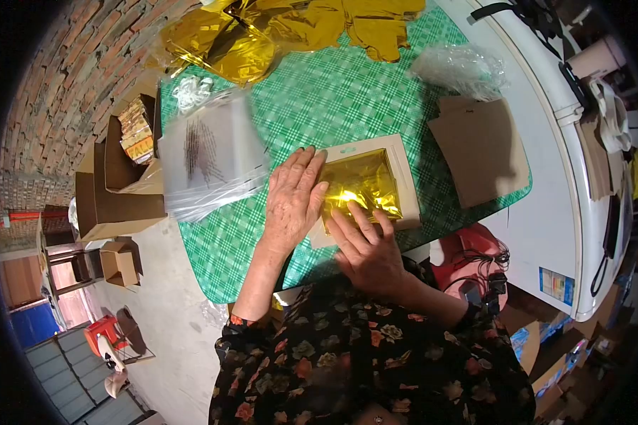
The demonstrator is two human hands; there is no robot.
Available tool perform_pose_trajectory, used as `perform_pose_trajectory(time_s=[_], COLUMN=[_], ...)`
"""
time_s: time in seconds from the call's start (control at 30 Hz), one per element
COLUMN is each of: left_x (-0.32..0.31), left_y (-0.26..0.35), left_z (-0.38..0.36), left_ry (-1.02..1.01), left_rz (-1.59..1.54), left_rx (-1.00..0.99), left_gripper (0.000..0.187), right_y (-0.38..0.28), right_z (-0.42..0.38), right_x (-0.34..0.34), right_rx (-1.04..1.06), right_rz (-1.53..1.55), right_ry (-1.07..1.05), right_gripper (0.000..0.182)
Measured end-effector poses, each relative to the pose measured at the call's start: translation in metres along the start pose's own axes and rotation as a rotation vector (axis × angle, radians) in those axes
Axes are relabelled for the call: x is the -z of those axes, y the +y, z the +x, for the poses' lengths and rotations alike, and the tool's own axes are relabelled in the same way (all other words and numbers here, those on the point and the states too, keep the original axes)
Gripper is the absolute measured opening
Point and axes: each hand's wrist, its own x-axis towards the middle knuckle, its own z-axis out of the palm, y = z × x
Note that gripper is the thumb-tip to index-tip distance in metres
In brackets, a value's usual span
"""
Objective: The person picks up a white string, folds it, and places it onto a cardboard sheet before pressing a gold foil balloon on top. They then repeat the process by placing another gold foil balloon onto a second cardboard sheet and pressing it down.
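A folded sheet of shiny gold foil [376, 173] lies on a pale card [406, 159] with a hang hole at its top edge. My left hand [290, 205] rests flat along the left side of the card, its thumb at the foil's edge. From the lower right, my right hand [368, 248] touches the foil's lower part with spread fingertips. Both hands hold nothing. Part of the card's left and lower side is hidden under my hands.
On the green checked tablecloth [347, 92] lie clear plastic bags [213, 149], loose gold foil [241, 49], crumpled clear plastic [461, 69] and a stack of brown cards [482, 156]. Cardboard boxes [120, 212] stand left, beside the table. A white appliance [539, 205] borders the right side.
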Motion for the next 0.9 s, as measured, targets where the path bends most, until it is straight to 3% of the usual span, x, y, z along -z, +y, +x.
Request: perform_pose_trajectory(time_s=[0.63, 0.8, 0.9], left_x=[0.005, -0.011, -0.021], left_y=[0.019, 0.036, 0.036], left_z=[0.012, 0.028, 0.028], left_ry=[-0.054, -0.184, -0.245], left_rz=[0.057, -0.211, -0.206], left_rx=[-0.03, -0.119, -0.113], left_gripper=[0.053, 0.055, 0.054], right_y=[-0.003, 0.001, 0.002], right_z=[0.006, 0.002, 0.001], right_x=[-0.004, -0.011, -0.014], right_rx=[-0.033, -0.017, -0.012], right_rz=[0.075, 0.067, 0.098], right_ry=[0.083, 0.066, 0.094], right_gripper=[0.052, 0.038, 0.032])
